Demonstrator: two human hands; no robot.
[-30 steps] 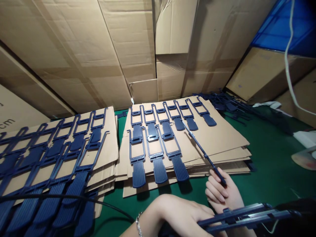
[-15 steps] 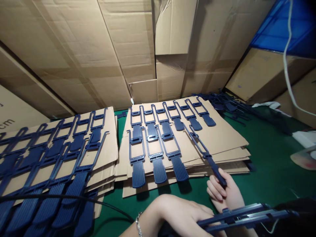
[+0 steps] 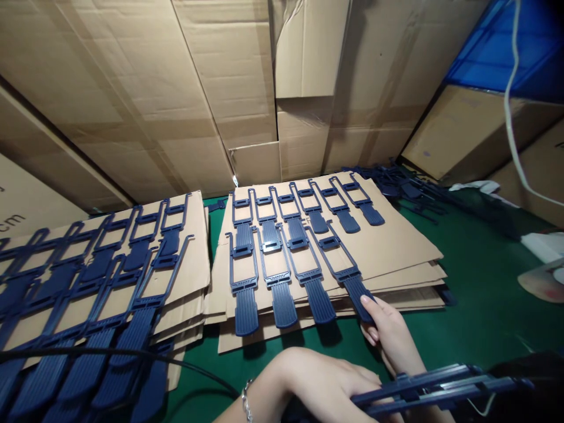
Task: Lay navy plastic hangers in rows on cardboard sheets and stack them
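Dark blue plastic frames with ribbed paddle ends [image 3: 284, 305] lie in two rows on the right cardboard stack [image 3: 396, 247]. My right hand [image 3: 388, 329] pinches the paddle of the rightmost front-row frame [image 3: 346, 264], thumb on top and fingers beneath; this frame lies flat over the cardboard beside the others. My left hand [image 3: 321, 382], with a bracelet at the wrist, is at the bottom centre, closed on a bundle of blue frames [image 3: 440, 388] that points right across my right forearm. Most of its fingers are hidden.
More blue frames lie on a left cardboard stack [image 3: 194, 270]. A loose pile of blue parts [image 3: 409, 188] is at the back right of the green table [image 3: 476, 282]. A black cable [image 3: 176, 358] crosses the lower left. Large cartons [image 3: 247, 76] stand behind.
My right hand has moved a little left and turned, and the frame in it has gone from tilted on edge to flat beside the front row. My left hand has stayed put.
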